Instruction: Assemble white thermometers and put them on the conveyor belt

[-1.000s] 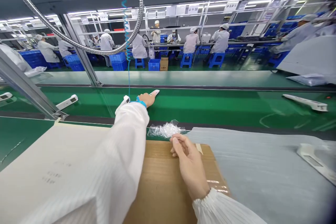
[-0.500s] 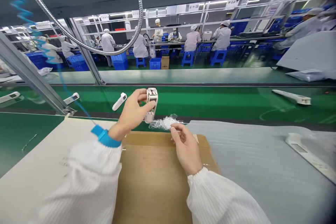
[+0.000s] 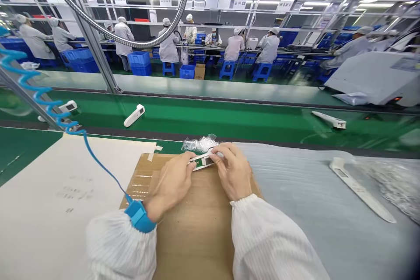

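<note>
Both hands are on a white handheld device housing [image 3: 202, 162] with a green circuit board showing in its opened face. It lies level, low over the cardboard [image 3: 200, 223]. My left hand [image 3: 173, 181] is closed around its left end. At the right end, the thumb and fingers of my right hand [image 3: 232, 168] close on it beside a dark window; whether a small part is also pinched there is hidden. Just beyond lies a crumpled heap of clear plastic pieces [image 3: 198, 143]. A blue wrist strap [image 3: 140, 216] with a coiled cord is on my left wrist.
White devices [image 3: 134, 115] lie on the green conveyor [image 3: 229, 122] ahead. On the grey foam sheet [image 3: 288, 210] at right rest a white casing half [image 3: 361, 190] and clear plastic bags [image 3: 393, 183]. A metal post [image 3: 93, 39] and a flexible metal hose [image 3: 144, 44] cross the view. Co-workers sit beyond.
My left hand has lowered the device from above the conveyor edge to the cardboard and turned it level. My right hand has moved from the plastic heap onto the device's right end.
</note>
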Available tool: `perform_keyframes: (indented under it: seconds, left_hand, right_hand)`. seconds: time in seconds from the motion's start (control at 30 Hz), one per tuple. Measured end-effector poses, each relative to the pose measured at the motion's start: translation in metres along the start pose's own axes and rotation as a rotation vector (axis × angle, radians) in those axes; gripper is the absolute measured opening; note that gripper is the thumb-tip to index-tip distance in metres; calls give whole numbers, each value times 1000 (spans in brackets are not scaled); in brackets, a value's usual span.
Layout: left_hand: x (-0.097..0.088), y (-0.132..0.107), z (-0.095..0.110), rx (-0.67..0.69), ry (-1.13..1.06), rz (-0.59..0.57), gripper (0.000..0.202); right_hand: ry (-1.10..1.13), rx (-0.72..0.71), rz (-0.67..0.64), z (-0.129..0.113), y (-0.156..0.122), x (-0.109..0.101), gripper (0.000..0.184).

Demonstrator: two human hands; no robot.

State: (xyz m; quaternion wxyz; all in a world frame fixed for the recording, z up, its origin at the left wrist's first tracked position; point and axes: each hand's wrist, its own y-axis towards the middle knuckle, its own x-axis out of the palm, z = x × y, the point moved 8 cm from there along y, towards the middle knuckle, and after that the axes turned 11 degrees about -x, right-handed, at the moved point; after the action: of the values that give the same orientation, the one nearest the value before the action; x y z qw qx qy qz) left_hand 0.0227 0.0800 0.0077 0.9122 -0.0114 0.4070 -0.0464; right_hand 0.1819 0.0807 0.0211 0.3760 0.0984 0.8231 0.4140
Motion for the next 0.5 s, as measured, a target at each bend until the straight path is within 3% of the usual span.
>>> perform_keyframes:
  seconds: [0.17, 0.27, 0.37, 0.5]
  left_hand:
    - [-3, 3, -7, -38, -39, 35, 21]
    - [-11, 12, -31, -207, -140, 159, 22]
    - [-25, 15, -46, -276, -342, 259, 29]
    - [-36, 11, -47, -304, -570, 233, 45]
  right_hand:
    - [-192, -93, -96, -13, 2, -1, 11]
    - [-92, -118, -162, -20, 3, 8, 19]
    - [-15, 34, -170, -4, 10, 19, 18]
    - [-212, 326, -345, 35, 20, 41, 6]
